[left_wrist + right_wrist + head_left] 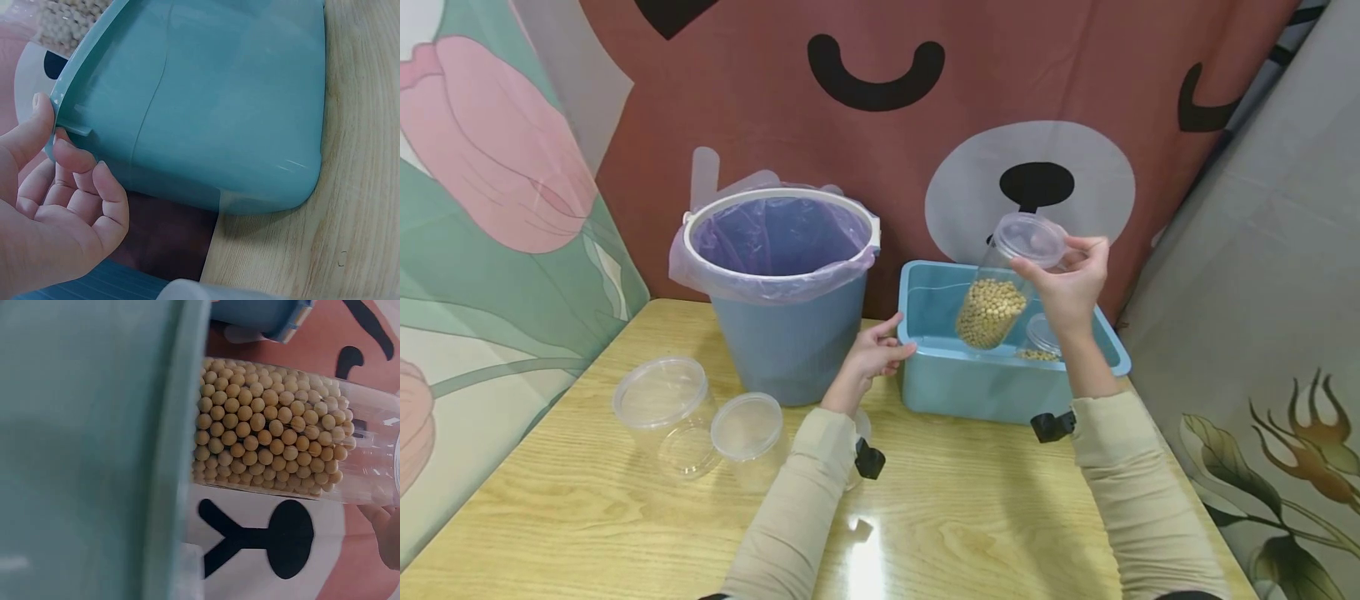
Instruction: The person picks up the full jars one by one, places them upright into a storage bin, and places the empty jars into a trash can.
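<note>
Right grip (1066,287) holds a lidded jar (1009,282) near its top, thumb and fingers curled round it; jar tilts, beans (269,425) below grip, at blue bin (977,392) opening. Smaller jar (1042,333) below grip, inside bin. Left grip (874,354) pinches bin's left rim. Bucket (786,346) left of it.

No lettering, label, brand, number or sign could be read in the head view or in either wrist view. The clear jar (1004,287), the blue tub (977,390), the lined bin (786,342) and the printed backdrop (737,100) bore no legible characters on their visible surfaces.
</note>
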Demonstrator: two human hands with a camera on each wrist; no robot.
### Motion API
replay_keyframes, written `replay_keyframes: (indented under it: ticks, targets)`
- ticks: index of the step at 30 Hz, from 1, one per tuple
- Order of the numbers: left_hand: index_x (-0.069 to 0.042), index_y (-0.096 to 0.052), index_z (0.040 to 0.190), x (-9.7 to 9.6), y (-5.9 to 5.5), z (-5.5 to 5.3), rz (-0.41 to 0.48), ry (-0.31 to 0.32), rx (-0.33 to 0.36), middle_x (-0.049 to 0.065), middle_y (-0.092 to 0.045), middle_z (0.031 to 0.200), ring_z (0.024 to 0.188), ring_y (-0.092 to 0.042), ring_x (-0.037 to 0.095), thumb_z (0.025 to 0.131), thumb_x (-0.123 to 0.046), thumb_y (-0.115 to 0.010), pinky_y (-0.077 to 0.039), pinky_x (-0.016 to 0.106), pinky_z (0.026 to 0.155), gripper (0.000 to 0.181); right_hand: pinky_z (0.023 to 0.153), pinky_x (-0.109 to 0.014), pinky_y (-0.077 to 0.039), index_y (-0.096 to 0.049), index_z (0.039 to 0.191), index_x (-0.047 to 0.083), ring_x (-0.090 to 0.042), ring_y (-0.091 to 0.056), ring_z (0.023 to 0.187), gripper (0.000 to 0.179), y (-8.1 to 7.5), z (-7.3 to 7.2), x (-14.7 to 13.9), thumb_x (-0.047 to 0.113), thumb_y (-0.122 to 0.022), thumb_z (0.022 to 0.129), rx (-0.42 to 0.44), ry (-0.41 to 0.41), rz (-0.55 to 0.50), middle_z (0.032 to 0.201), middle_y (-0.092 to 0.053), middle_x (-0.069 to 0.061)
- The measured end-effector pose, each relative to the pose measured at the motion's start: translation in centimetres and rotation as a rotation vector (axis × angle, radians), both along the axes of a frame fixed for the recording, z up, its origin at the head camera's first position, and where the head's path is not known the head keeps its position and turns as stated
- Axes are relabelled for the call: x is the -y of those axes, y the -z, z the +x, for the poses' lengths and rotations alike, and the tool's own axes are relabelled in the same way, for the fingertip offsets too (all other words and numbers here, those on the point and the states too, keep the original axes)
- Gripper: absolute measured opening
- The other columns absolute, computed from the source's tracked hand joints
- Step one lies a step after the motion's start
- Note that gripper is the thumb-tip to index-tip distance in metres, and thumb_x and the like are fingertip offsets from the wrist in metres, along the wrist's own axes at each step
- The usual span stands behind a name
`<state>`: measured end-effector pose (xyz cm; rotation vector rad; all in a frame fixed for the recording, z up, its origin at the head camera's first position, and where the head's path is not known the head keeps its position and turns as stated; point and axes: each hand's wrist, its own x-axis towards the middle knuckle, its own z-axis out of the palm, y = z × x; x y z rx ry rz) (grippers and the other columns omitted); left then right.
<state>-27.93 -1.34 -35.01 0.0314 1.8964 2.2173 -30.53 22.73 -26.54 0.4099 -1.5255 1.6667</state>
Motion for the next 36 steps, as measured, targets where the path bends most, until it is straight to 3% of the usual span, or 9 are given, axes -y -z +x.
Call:
replay_keyframes:
  ticks: [6,7,12,23,29,36]
  targets:
    - [-0.021,-0.042,0.135,0.0,-0.1,0.0,-0.013,-0.001,0.0,-0.002,-0.038,0.061,0.049,-0.039,0.011,0.079,-0.003,-0.067,-0.034,0.02,0.045,0.064,0.061,-0.016,-0.047,-0.045,0.095,0.006,-0.017,-0.057,0.083,0.053,1.1,0.6,0.9,0.006,-0.083,0.058,0.083,0.065,0.124,0.103,-0.056,-0.01]
    - [-0.021,-0.042,0.135,0.0,0.0,0.0,-0.014,0.001,-0.003,-0.002,-0.038,0.061,0.049,-0.039,0.011,0.079,-0.003,-0.067,-0.034,0.02,0.044,0.064,0.062,-0.016,-0.047,-0.045,0.095,0.004,-0.017,-0.056,0.084,0.05,0.9,1.4,1.4,0.006,-0.081,0.061,0.112,0.097,0.162,0.102,-0.055,-0.009]
    - [-0.021,-0.042,0.135,-0.1,-0.1,0.0,-0.01,-0.002,-0.006,-0.002,-0.039,0.061,0.049,-0.039,0.01,0.078,-0.002,-0.067,-0.034,0.02,0.043,0.064,0.063,-0.016,-0.046,-0.044,0.095,0.004,-0.011,-0.055,0.085,0.046,1.7,1.6,1.8,0.002,-0.078,0.064,0.181,0.067,0.198,0.101,-0.055,-0.005]
    - [-0.022,-0.043,0.134,-0.1,-0.1,0.1,-0.029,-0.006,-0.012,-0.001,-0.039,0.061,0.049,-0.04,0.011,0.079,-0.003,-0.066,-0.036,0.02,0.044,0.062,0.063,-0.014,-0.045,-0.046,0.099,0.006,-0.011,-0.055,0.083,0.05,4.9,0.8,1.7,0.023,-0.08,0.066,0.333,0.065,0.316,0.106,-0.057,-0.014]
    - [-0.021,-0.043,0.134,0.0,0.0,0.0,-0.019,-0.002,-0.009,-0.001,-0.038,0.06,0.048,-0.039,0.011,0.079,-0.003,-0.067,-0.034,0.021,0.044,0.063,0.06,-0.017,-0.045,-0.043,0.102,-0.001,-0.015,-0.054,0.076,0.056,5.3,1.1,2.0,0.023,-0.079,0.067,0.413,0.037,0.384,0.107,-0.056,-0.018]
    - [-0.021,-0.043,0.134,0.0,0.0,0.0,-0.022,-0.004,-0.011,-0.001,-0.039,0.061,0.049,-0.039,0.011,0.079,-0.003,-0.067,-0.035,0.021,0.044,0.063,0.055,-0.021,-0.043,-0.042,0.099,0.001,-0.014,-0.053,0.072,0.062,5.7,1.1,1.7,0.035,-0.08,0.063,0.546,0.01,0.527,0.102,-0.056,-0.015]
